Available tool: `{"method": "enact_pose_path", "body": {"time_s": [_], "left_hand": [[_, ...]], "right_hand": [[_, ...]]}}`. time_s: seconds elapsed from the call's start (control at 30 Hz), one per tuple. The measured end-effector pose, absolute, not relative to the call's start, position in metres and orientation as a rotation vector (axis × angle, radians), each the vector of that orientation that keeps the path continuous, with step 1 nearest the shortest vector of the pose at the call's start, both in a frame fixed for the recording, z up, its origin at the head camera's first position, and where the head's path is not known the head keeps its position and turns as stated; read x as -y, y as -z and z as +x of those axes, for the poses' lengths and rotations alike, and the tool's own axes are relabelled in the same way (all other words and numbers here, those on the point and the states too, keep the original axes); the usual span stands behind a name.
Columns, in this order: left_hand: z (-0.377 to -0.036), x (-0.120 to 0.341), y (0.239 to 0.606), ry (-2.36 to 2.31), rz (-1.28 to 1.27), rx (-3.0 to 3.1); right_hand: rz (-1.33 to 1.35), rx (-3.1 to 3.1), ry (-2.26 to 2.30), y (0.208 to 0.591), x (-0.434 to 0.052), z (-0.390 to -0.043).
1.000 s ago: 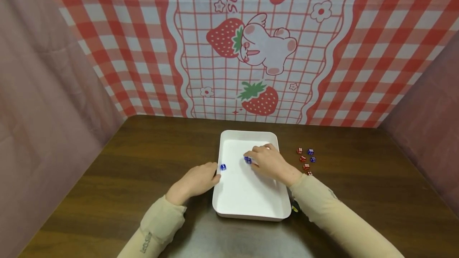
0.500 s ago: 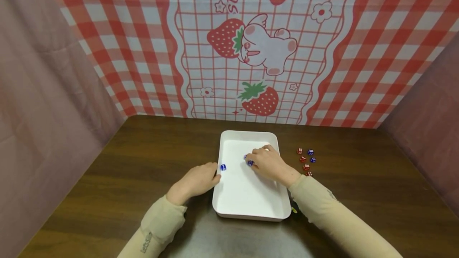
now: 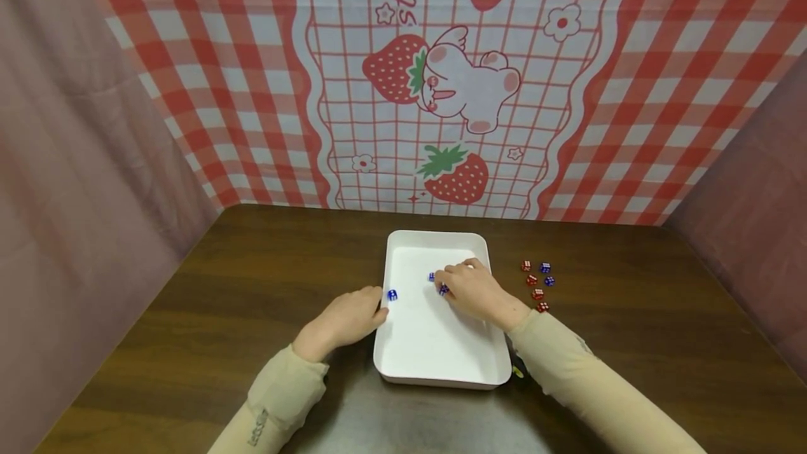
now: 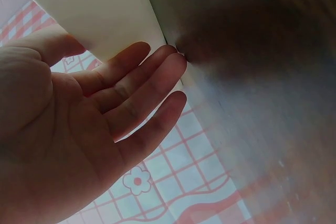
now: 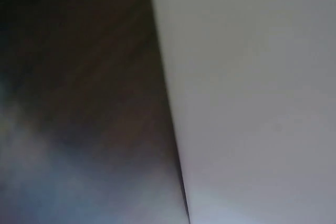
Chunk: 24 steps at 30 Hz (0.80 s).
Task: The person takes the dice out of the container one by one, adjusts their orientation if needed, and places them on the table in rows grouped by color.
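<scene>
A white tray (image 3: 435,349) sits on the table. In the head view my left hand (image 3: 343,317) rests at its left side, thumb over the rim. The left wrist view shows that hand's (image 4: 89,114) fingers fairly straight, fingertips at the outer wall. My right hand (image 3: 473,289) is inside the tray, pinching a blue die (image 3: 444,289) partly hidden by the fingers. Another blue die (image 3: 431,277) lies just beyond the fingertips. A third blue die (image 3: 392,295) is by the left wall. The right wrist view has only the tray's wall (image 5: 252,98) and blurred table.
To the tray's right, on the dark wooden table (image 3: 284,251), lie several loose dice, among them a red die (image 3: 526,266) and a blue die (image 3: 545,267). A small dark item with a yellow spot (image 3: 518,371) is beside the tray's right side. A checked cloth (image 3: 252,90) hangs behind.
The pinched blue die has shifted slightly right and nearer, apart from the other blue die at the fingertips. My right fingers have drawn in a little. My left hand has stayed put.
</scene>
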<state>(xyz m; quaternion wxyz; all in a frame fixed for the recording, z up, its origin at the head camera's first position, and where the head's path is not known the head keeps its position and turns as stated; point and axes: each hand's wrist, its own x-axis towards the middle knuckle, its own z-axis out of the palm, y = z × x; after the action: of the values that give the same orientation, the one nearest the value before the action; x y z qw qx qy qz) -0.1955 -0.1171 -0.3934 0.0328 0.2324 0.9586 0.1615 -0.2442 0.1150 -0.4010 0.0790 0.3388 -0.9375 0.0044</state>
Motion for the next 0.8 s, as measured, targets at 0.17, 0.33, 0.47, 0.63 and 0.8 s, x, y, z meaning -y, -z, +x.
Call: {"method": "enact_pose_path", "body": {"time_s": [0.17,0.33,0.47,0.63,0.8], "left_hand": [[-0.195,0.116,0.393,-0.498,0.708,-2.946],[-0.195,0.116,0.394,-0.497,0.702,-2.945],[-0.195,0.115,0.394,-0.505,0.702,-2.941],[-0.194,0.115,0.394,-0.494,0.695,-2.941],[-0.195,0.115,0.393,-0.488,0.69,-2.942]], "right_hand": [[1.008,2.815,-0.015,0.399,-0.116,-0.242],[1.006,2.781,-0.016,0.397,-0.119,-0.24],[0.995,2.766,-0.041,0.397,-0.122,-0.238],[0.973,2.759,-0.077,0.397,-0.126,-0.238],[0.94,2.742,-0.104,0.397,-0.129,-0.239]]}}
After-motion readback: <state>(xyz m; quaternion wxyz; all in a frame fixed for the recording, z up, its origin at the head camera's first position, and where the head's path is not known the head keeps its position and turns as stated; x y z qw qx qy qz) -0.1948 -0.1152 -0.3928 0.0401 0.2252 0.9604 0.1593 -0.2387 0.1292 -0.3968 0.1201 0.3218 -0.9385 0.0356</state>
